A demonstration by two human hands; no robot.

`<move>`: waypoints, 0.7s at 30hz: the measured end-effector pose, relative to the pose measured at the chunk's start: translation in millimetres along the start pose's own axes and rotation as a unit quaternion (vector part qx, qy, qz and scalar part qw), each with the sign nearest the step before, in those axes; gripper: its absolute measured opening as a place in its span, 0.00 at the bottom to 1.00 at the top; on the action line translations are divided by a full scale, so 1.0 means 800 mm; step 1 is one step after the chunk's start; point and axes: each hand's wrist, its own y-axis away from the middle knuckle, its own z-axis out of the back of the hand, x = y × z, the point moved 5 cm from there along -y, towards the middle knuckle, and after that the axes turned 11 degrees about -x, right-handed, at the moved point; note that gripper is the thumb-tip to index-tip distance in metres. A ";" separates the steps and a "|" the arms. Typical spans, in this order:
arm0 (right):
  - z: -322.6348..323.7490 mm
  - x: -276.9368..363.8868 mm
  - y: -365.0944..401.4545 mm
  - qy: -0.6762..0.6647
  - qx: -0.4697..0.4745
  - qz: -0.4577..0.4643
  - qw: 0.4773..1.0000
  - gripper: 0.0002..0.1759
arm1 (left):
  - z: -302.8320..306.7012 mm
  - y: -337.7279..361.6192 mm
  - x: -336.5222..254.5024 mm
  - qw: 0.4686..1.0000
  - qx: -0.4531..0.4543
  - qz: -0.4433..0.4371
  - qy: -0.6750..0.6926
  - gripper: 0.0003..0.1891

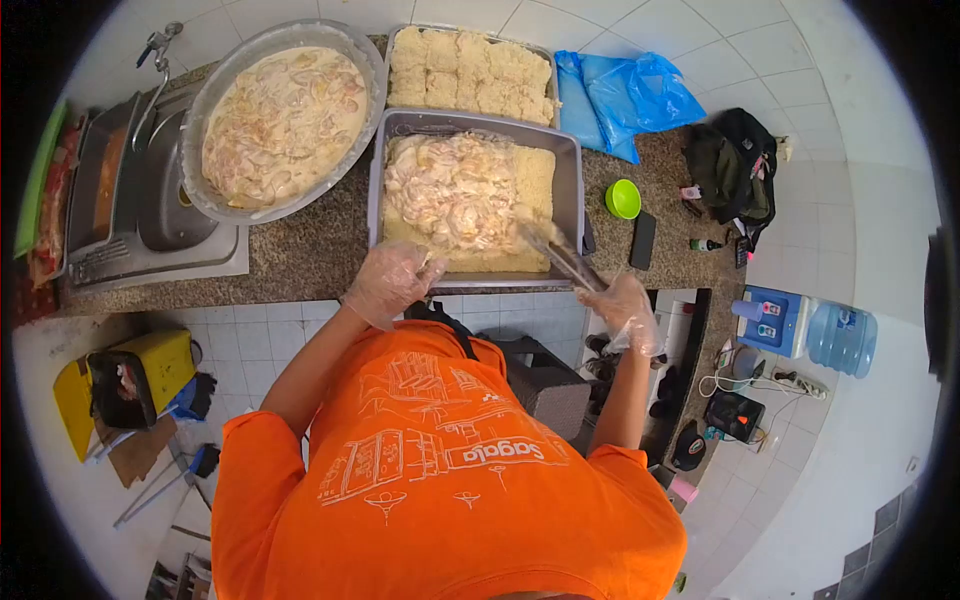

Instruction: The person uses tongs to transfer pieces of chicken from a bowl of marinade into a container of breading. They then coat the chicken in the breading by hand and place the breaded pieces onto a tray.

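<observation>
My right hand (622,310), in a clear plastic glove, is closed round the handle end of metal tongs (570,258). The tongs reach over the right front part of a grey tub (572,190), their tips at wet, batter-coated meat pieces (450,190). The meat lies heaped on a layer of pale crumbs (535,180). My left hand (392,280), also gloved, is at the tub's front left edge, its fingers bent near the rim; whether they grip anything is hard to make out.
A large round basin (285,125) of battered meat stands at the left by the sink (170,205). Behind the tub is a tray of breaded pieces (470,75). Blue plastic bags (625,95), a green bowl (622,199), a black phone (643,241) and a dark bag (735,170) lie rightward.
</observation>
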 end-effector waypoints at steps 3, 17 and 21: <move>0.026 0.011 -0.009 0.109 -0.050 0.036 0.992 0.22 | -0.001 -0.003 0.001 1.000 -0.023 0.012 -0.010 0.17; -0.117 0.474 -0.081 0.078 -0.031 0.535 0.840 0.14 | -0.006 -0.002 -0.002 0.992 -0.035 0.064 -0.105 0.21; -0.169 0.508 -0.091 0.110 -0.070 0.587 0.799 0.13 | -0.004 0.000 0.000 0.994 -0.021 0.062 -0.088 0.22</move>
